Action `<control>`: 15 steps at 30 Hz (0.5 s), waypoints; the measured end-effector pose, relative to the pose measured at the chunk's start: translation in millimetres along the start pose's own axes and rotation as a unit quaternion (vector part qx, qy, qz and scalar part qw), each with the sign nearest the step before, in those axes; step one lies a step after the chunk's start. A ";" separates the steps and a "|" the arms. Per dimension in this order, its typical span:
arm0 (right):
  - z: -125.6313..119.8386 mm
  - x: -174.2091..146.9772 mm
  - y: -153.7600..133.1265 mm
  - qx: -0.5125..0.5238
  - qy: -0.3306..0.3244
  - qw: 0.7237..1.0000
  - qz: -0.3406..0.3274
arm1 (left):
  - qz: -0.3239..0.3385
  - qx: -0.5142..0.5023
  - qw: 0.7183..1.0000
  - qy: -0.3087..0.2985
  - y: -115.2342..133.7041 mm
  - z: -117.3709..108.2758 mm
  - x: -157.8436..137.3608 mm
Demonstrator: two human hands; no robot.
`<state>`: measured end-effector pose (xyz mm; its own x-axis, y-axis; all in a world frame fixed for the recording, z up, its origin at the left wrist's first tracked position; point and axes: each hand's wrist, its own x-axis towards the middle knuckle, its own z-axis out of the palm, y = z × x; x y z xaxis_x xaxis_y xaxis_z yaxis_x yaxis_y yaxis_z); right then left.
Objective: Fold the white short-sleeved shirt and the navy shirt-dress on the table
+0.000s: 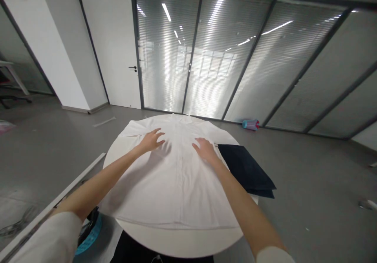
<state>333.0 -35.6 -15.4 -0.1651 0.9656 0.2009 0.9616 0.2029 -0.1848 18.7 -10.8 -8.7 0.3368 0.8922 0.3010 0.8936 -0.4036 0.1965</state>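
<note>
A white button-front shirt (165, 192) lies spread over a round white table (176, 241), its collar at the far edge and its hem toward me. Over the left side of the shirt is my left hand (151, 140), fingers apart and a shadow beneath it; whether it touches the cloth I cannot tell. My right hand (204, 149) is at the shirt's right side, fingers stretched out, with nothing held. Just right of that hand, folded dark navy cloth (246, 167) rests on the table and hangs a little past its edge.
A blue basket (90, 235) with dark things in it stands on the floor at lower left, beside a long white rail (79, 176). A blue and red patterned object (250, 125) lies by the glass partition (218, 59). A white door (114, 51) is behind.
</note>
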 end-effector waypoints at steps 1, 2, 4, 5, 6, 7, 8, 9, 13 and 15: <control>13.6 12.2 -1.2 -0.017 -0.037 0.999 0.014 | -0.002 0.019 0.999 -0.025 -4.0 16.3 13.7; 27.4 19.2 -0.5 -0.029 -0.069 0.997 0.025 | -0.009 0.035 0.998 -0.045 -9.5 31.4 21.8; 51.7 21.3 4.8 -0.044 -0.095 0.994 0.031 | -0.026 0.051 0.996 -0.065 -23.0 55.9 24.5; 60.9 18.6 8.3 -0.049 -0.091 0.994 0.029 | -0.035 0.056 0.996 -0.066 -29.7 64.6 21.4; 67.7 15.2 11.8 -0.053 -0.083 0.995 0.025 | -0.043 0.059 0.995 -0.065 -35.7 71.0 17.2; 72.2 12.0 14.7 -0.057 -0.074 0.995 0.022 | -0.047 0.062 0.995 -0.064 -40.6 75.4 12.9; 74.7 9.6 16.9 -0.061 -0.070 0.996 0.020 | -0.048 0.065 0.995 -0.063 -44.2 78.1 9.4; 75.6 8.5 18.2 -0.063 -0.070 0.995 0.021 | -0.048 0.067 0.995 -0.062 -46.8 79.6 7.2; 74.1 14.3 15.4 -0.068 -0.079 0.994 0.027 | -0.053 0.058 0.995 -0.065 -50.8 79.8 10.0; 75.3 18.8 11.8 -0.067 -0.080 0.994 0.029 | -0.056 0.054 0.995 -0.071 -53.0 79.8 13.3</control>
<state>324.8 -2.8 -86.2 -0.1317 0.9906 0.0370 0.9892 0.1338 -0.0596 -0.5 38.6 -89.6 0.2655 0.9528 0.1475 0.9516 -0.2835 0.1185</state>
